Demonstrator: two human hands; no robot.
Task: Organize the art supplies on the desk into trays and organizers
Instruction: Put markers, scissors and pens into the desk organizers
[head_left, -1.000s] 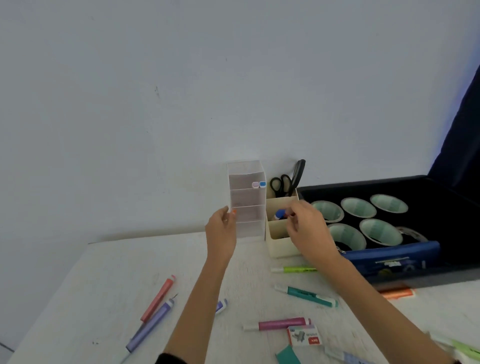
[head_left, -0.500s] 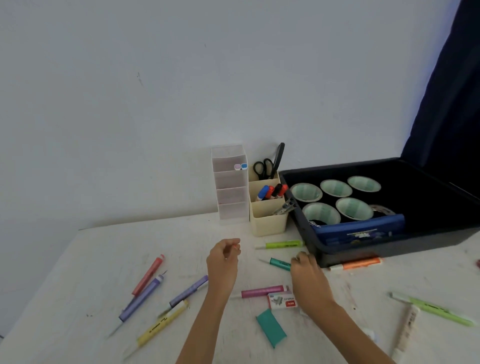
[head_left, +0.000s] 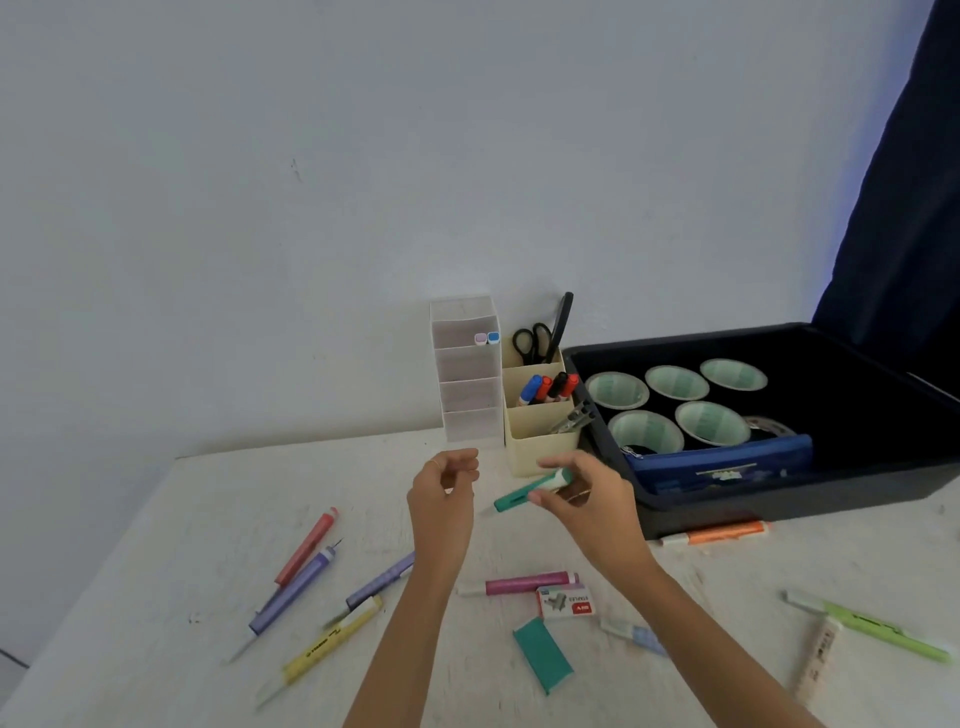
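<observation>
My right hand (head_left: 589, 501) is shut on a teal highlighter (head_left: 522, 493) and holds it tilted just above the desk, in front of the cream organizer (head_left: 540, 444). That organizer holds scissors, several markers and a clip. My left hand (head_left: 441, 499) hovers beside the highlighter's tip with loosely curled fingers and nothing in them. Behind it stands a white tiered organizer (head_left: 465, 376) with two small caps showing in its top tier. Loose on the desk lie a pink highlighter (head_left: 524, 583), a yellow highlighter (head_left: 332, 639), a red pen (head_left: 306, 545) and two purple pens (head_left: 296, 592).
A black tray (head_left: 779, 501) at the right holds several tape rolls and a blue pencil case (head_left: 727, 465). An orange highlighter (head_left: 722, 532) lies against its front. A staples box (head_left: 563, 603), a teal eraser (head_left: 543, 654) and a green highlighter (head_left: 883, 629) lie nearer me.
My hands came back from the organizers to the desk. My right hand took the teal highlighter off the desk and lifted it. My left hand rose slightly beside it.
</observation>
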